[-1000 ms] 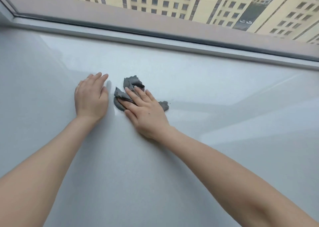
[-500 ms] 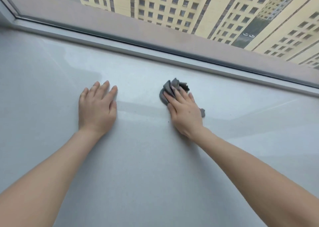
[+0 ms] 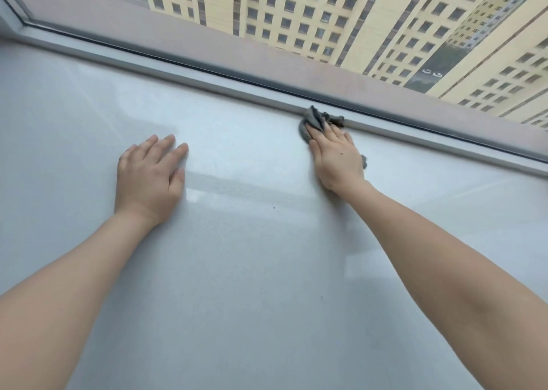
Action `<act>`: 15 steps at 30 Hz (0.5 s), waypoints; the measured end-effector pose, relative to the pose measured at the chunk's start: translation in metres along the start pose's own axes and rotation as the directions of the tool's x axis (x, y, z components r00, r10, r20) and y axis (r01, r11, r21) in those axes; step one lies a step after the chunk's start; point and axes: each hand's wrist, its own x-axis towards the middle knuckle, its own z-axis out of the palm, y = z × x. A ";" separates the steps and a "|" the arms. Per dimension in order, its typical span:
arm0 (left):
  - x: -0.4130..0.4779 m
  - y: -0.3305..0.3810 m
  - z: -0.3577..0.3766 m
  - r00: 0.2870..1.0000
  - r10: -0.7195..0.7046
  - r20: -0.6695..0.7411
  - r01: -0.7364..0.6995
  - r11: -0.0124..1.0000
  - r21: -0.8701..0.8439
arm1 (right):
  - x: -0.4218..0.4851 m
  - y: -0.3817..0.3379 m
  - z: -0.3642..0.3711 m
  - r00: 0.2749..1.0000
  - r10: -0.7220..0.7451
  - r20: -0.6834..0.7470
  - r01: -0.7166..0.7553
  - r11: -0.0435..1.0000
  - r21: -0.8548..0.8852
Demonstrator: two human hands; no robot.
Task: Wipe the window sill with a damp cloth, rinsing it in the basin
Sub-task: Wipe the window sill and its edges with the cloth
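Two hands flat on the window sill (image 3: 267, 271): your right hand (image 3: 336, 158) presses straight fingers onto the crumpled grey cloth (image 3: 314, 119), which bunches against the window frame (image 3: 207, 80) just beyond your fingertips. Your left hand (image 3: 148, 176) rests well apart, relaxed, holding nothing.
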 end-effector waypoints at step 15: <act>-0.116 0.029 -0.169 0.803 -0.202 0.561 0.591 0.145 -0.794 | -0.199 -0.165 -0.148 0.724 -0.255 0.641 -0.649 -0.566 0.509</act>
